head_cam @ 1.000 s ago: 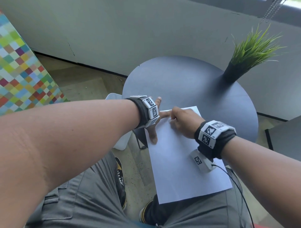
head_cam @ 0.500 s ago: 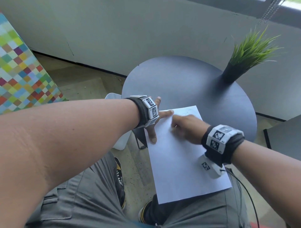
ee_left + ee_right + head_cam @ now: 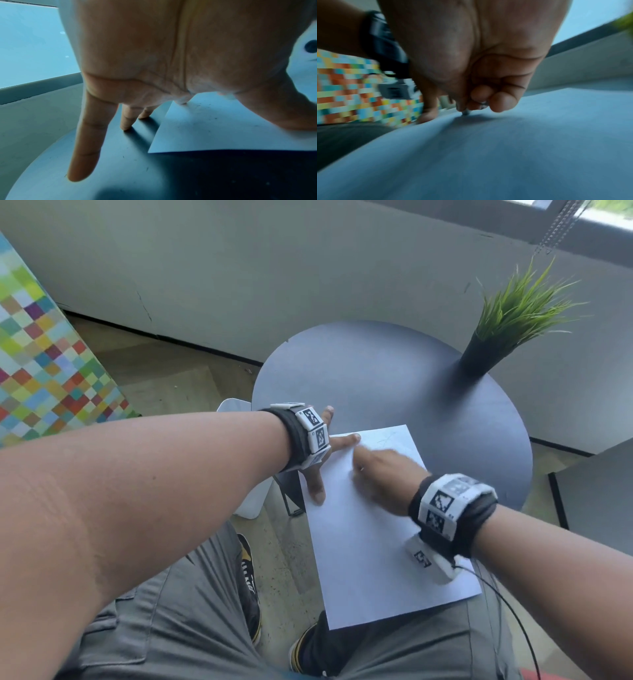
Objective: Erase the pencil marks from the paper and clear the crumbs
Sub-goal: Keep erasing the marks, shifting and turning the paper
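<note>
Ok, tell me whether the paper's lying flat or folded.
Flat: the paper lies spread, unfolded, its near end overhanging the table.

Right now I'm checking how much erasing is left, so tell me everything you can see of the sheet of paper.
The paper is a plain white sheet lying flat on the round dark table, its near end overhanging the edge above the person's lap. Faint pencil lines remain near its far edge. The left hand presses its left side with spread fingers; the right hand rubs a small eraser tip on it. Dark crumbs speck its corner.
</note>
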